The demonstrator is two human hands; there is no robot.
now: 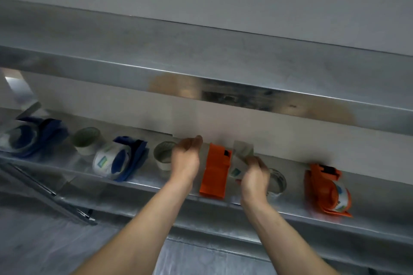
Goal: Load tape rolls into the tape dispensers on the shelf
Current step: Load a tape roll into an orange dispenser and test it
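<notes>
An orange tape dispenser (215, 172) lies on the middle of the steel shelf (156, 187), with a labelled tape roll (235, 172) at its right side. My right hand (254, 177) pinches a clear strip of tape (243, 149) that rises from that roll. My left hand (186, 159) hovers at the dispenser's left edge with its fingers curled together; blur hides whether it grips anything. Loose white tape rolls stand on the shelf, one (164, 155) behind my left hand, one (86, 140) further left, and another (277, 182) behind my right hand.
Two blue dispensers with rolls in them (33, 136) (120, 161) lie on the left of the shelf. A second orange dispenser (327, 192) holding a roll lies at the right. An upper steel shelf (201, 67) overhangs closely. A metal bracket (55, 196) runs below left.
</notes>
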